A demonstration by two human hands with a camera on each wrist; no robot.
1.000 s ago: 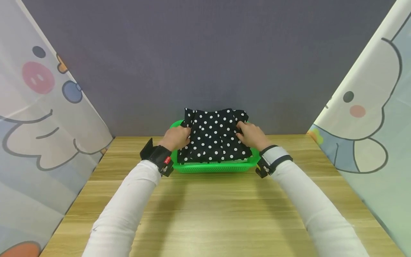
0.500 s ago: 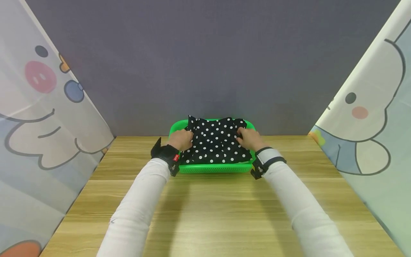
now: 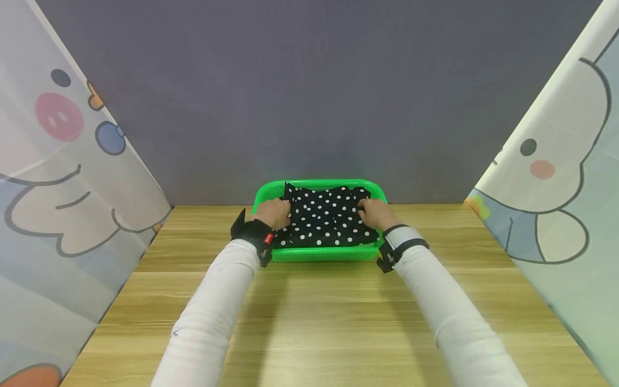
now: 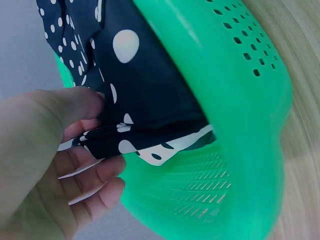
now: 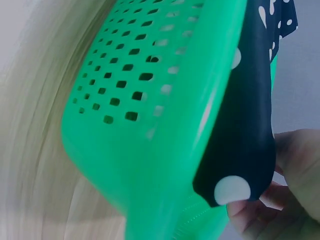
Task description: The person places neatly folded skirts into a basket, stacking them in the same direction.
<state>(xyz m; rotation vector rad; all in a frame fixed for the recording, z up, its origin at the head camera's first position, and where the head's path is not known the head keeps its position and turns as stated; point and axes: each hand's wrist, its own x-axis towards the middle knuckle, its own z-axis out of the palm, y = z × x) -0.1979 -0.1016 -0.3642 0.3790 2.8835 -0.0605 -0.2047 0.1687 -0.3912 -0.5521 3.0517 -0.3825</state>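
Note:
A folded black cloth with white dots (image 3: 323,219) lies inside a green plastic basket (image 3: 321,256) in the head view. My left hand (image 3: 273,213) pinches the cloth's left side, thumb on top and fingers underneath, as the left wrist view shows with the hand (image 4: 55,150) beside the cloth's layered edge (image 4: 150,135). On the opposite side my right hand (image 3: 378,214) pinches the right edge between thumb and fingers; in the right wrist view the fingertips (image 5: 245,212) are under the cloth's corner (image 5: 235,165). A white patch with dark spots shows under the cloth's left end.
The basket, with slotted walls (image 5: 130,75), stands on a light wooden table (image 3: 329,322) near its back edge. A grey panel (image 3: 319,97) rises behind it. Cartoon-printed sheets (image 3: 72,177) flank both sides.
Both hands have lowered the cloth into the basket; its far edge has dropped and the basket's back rim now shows. The left hand has shifted slightly right.

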